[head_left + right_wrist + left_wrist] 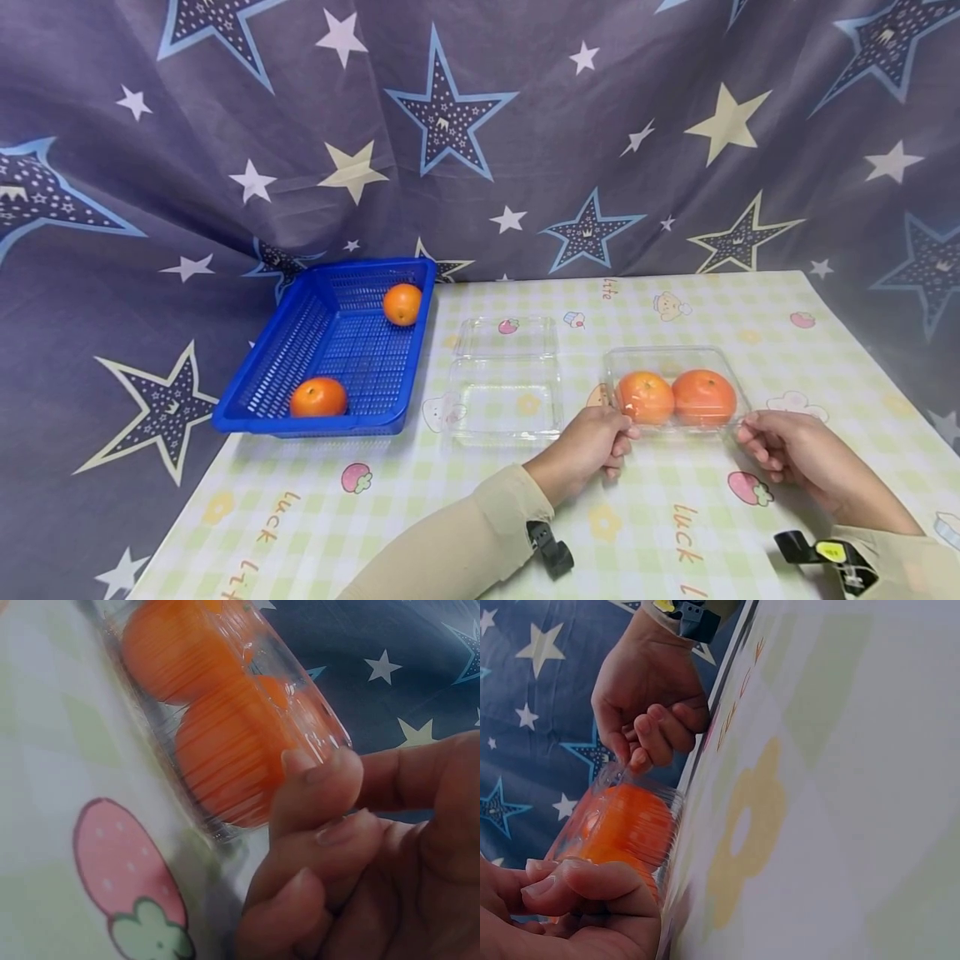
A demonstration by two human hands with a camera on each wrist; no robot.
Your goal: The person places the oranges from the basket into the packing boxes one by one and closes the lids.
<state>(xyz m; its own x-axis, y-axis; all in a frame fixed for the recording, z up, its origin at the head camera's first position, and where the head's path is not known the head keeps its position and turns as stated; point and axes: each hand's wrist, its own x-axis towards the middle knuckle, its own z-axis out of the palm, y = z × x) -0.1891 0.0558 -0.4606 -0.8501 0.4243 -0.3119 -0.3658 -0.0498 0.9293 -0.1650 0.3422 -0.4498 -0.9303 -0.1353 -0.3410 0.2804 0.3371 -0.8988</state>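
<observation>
Two oranges [703, 398] lie side by side inside a clear plastic clamshell box [663, 358] on the right half of the table, with its clear lid over them. My left hand [588, 446] pinches the box's front left corner between thumb and curled fingers. At the front right corner, my right hand [802, 454] pinches the rim with thumb and forefinger. The right wrist view shows that hand's fingertips [330, 780] at the lid's edge, close beside one orange [232, 750]. In the left wrist view, the left hand [577, 907] covers the near end of the box.
An open clamshell box [506, 400] stands left of the filled one, its lid folded back. Further left is a blue plastic basket [412, 367] holding two oranges, one at the back right [402, 305], one at the front [318, 397]. A star-patterned curtain [480, 225] hangs behind the checked tablecloth [420, 533].
</observation>
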